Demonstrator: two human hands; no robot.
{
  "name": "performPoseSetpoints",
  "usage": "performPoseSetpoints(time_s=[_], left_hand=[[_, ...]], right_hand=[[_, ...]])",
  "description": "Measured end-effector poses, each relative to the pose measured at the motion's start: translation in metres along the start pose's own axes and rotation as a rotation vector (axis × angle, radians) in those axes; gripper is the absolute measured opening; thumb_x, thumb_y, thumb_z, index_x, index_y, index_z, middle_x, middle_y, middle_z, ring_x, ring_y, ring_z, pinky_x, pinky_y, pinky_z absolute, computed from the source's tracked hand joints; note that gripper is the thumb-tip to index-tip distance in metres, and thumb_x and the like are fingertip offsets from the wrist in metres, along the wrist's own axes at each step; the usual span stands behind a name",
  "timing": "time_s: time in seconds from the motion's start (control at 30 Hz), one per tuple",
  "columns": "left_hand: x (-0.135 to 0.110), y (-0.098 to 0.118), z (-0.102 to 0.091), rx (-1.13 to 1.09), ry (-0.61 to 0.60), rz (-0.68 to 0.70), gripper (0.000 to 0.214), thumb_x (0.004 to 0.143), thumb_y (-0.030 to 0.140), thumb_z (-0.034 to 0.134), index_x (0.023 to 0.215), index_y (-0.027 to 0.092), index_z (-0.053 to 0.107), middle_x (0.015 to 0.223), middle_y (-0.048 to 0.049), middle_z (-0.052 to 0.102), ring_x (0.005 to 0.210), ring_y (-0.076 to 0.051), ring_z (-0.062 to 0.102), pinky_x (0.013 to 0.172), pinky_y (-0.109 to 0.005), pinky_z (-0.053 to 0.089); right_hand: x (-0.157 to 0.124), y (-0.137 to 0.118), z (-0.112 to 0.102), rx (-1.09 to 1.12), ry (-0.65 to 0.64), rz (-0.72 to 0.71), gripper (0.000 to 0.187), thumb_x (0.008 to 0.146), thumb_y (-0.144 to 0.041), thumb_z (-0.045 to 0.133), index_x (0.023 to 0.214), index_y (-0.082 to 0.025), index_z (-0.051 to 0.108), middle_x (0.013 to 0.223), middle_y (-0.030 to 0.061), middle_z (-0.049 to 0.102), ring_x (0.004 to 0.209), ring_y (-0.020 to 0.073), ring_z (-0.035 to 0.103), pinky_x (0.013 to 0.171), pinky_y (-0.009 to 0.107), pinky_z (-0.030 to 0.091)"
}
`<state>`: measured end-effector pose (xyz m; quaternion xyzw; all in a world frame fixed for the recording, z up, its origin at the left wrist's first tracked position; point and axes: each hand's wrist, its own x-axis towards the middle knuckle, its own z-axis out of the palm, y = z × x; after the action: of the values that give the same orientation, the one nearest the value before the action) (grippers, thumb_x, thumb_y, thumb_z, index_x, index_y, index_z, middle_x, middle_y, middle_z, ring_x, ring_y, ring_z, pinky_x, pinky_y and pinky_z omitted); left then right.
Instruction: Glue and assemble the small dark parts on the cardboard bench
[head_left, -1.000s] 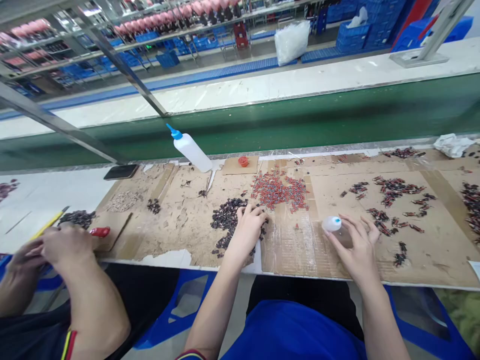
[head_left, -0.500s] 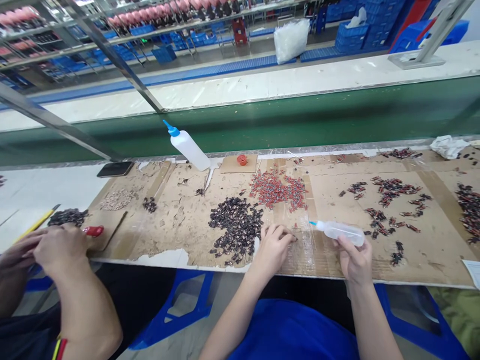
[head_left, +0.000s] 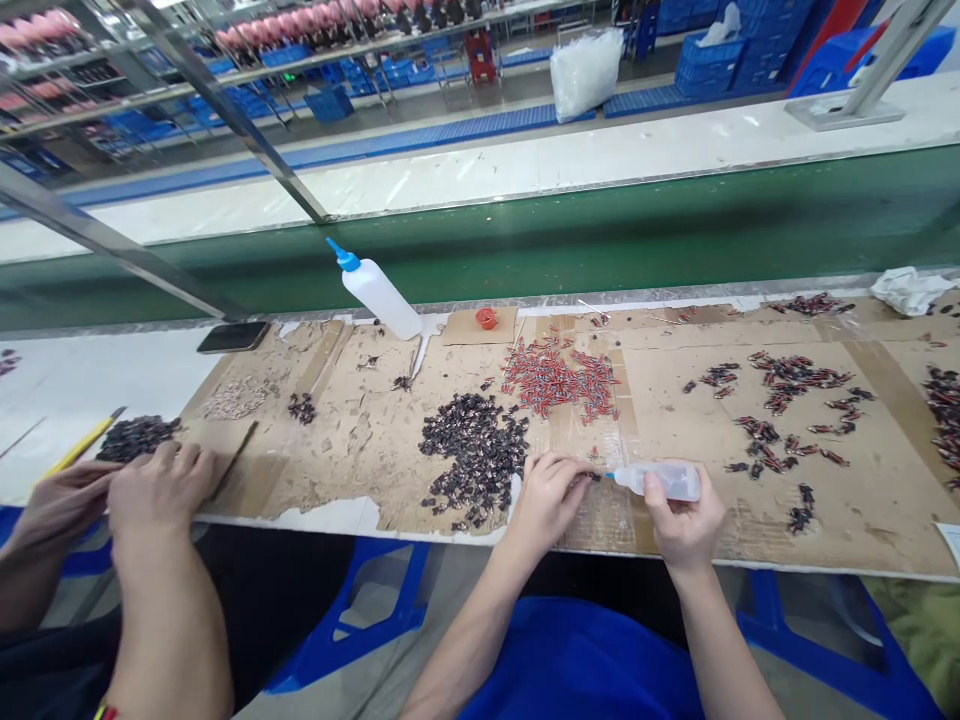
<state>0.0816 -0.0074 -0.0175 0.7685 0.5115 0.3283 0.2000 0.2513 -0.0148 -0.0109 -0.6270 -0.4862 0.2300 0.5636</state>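
My right hand (head_left: 688, 520) is wrapped round a small clear squeeze bottle (head_left: 675, 480) with a blue nozzle, held nearly level. The nozzle tip points left and meets, or almost meets, a small black part (head_left: 594, 477) pinched in the fingertips of my left hand (head_left: 549, 497). Left of that hand spreads a heap of small black parts (head_left: 472, 450) with coppery bits. Beyond both hands lies a pile of small red-and-silver pieces (head_left: 551, 380). To the right, joined red-and-black pieces (head_left: 802, 380) are scattered in loose groups on the cardboard (head_left: 675, 415).
A larger white bottle (head_left: 382, 300) with a blue nozzle leans at the back, near a red cap (head_left: 486, 318). At left, a co-worker's hands (head_left: 154, 490) work beside a yellow cutter (head_left: 79, 445) and a phone (head_left: 233, 337). A green barrier (head_left: 525, 245) borders the table's far side.
My right hand has brought the squeeze bottle left and slightly down, so its nozzle is now at the black part in my left fingers. The co-worker's near hand has shifted right.
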Motion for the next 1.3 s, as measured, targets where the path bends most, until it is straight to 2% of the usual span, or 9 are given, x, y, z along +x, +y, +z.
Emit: performPoseSetpoints(time_s=[0.2, 0.5, 0.63, 0.8, 1.07, 1.2, 1.3], left_hand=[[-0.001, 0.0, 0.002, -0.023, 0.06, -0.03, 0.01, 0.085, 0.017, 0.063, 0.092, 0.023, 0.065, 0.088, 0.0, 0.075, 0.086, -0.017, 0.066, 0.083, -0.034, 0.04], [-0.002, 0.001, 0.003, -0.038, 0.038, -0.072, 0.007, 0.086, 0.018, 0.063, 0.089, 0.024, 0.066, 0.088, 0.0003, 0.076, 0.084, -0.015, 0.069, 0.084, -0.034, 0.039], [-0.002, 0.002, 0.002, -0.046, 0.044, -0.081, 0.007, 0.086, 0.019, 0.062, 0.088, 0.024, 0.067, 0.088, 0.0009, 0.076, 0.084, -0.015, 0.069, 0.084, -0.034, 0.037], [-0.001, 0.004, 0.002, -0.052, 0.045, -0.113, 0.005, 0.085, 0.02, 0.063, 0.085, 0.024, 0.067, 0.087, 0.0011, 0.077, 0.083, -0.015, 0.069, 0.086, -0.036, 0.036], [-0.001, 0.005, 0.001, -0.065, 0.056, -0.117, 0.006, 0.084, 0.019, 0.065, 0.085, 0.024, 0.067, 0.087, 0.0018, 0.077, 0.083, -0.015, 0.069, 0.087, -0.036, 0.035], [-0.001, 0.005, 0.002, -0.07, 0.063, -0.114, 0.006, 0.084, 0.018, 0.065, 0.085, 0.023, 0.067, 0.086, 0.0021, 0.077, 0.083, -0.015, 0.069, 0.089, -0.037, 0.032], [-0.001, 0.006, 0.001, -0.07, 0.058, -0.124, 0.006, 0.084, 0.018, 0.064, 0.085, 0.023, 0.066, 0.086, 0.002, 0.077, 0.084, -0.015, 0.069, 0.09, -0.038, 0.032]], right_hand=[[-0.001, 0.002, -0.003, -0.124, -0.022, -0.022, 0.033, 0.075, -0.052, 0.063, 0.074, -0.019, 0.06, 0.056, 0.0012, 0.061, 0.045, 0.0142, 0.054, 0.043, 0.025, 0.045], [0.003, -0.003, -0.001, -0.175, -0.064, -0.043, 0.035, 0.076, -0.053, 0.061, 0.07, -0.019, 0.059, 0.053, 0.0005, 0.061, 0.043, 0.0132, 0.052, 0.043, 0.023, 0.043], [0.004, -0.004, -0.001, -0.201, -0.035, -0.052, 0.035, 0.076, -0.054, 0.062, 0.067, -0.02, 0.058, 0.052, 0.0002, 0.06, 0.044, 0.0133, 0.052, 0.045, 0.024, 0.043], [0.003, -0.004, -0.002, -0.19, 0.003, -0.031, 0.036, 0.075, -0.054, 0.062, 0.067, -0.02, 0.058, 0.052, 0.0003, 0.06, 0.044, 0.0138, 0.052, 0.045, 0.024, 0.042], [0.005, -0.007, -0.002, -0.137, -0.079, -0.038, 0.034, 0.075, -0.052, 0.064, 0.065, -0.021, 0.056, 0.052, -0.0017, 0.058, 0.044, 0.0124, 0.05, 0.044, 0.024, 0.041], [0.006, -0.008, -0.002, -0.114, -0.039, -0.036, 0.033, 0.075, -0.049, 0.065, 0.063, -0.02, 0.054, 0.05, -0.0028, 0.054, 0.044, 0.0119, 0.047, 0.044, 0.024, 0.039], [0.006, -0.003, -0.003, -0.023, 0.048, 0.014, 0.032, 0.074, -0.048, 0.067, 0.065, -0.02, 0.054, 0.053, -0.0024, 0.054, 0.046, 0.0123, 0.049, 0.046, 0.025, 0.04]])
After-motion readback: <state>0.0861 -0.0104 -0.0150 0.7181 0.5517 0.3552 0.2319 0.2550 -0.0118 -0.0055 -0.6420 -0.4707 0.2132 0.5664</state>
